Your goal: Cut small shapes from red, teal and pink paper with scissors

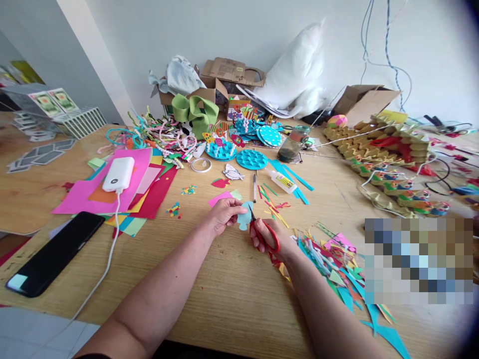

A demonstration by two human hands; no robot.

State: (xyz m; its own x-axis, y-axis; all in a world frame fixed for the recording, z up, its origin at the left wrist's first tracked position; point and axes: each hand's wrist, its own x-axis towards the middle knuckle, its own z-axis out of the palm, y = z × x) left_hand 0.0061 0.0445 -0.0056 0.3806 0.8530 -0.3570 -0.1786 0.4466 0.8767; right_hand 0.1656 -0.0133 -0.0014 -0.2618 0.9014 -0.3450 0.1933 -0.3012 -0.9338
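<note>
Pinching a light-blue, fish-shaped paper cutout (244,219) by its left edge in the left grip (226,215), clamping the right grip (284,243) around red-handled scissors (277,243), and setting blades against the cutout's right edge, between both grips above the light-brown wooden desk (209,309).

A light-blue paper cutout (244,219), rounded above and tailed below, is held just left of the red-handled scissors (276,241), whose dark, slanted blades are set at its right edge.
</note>
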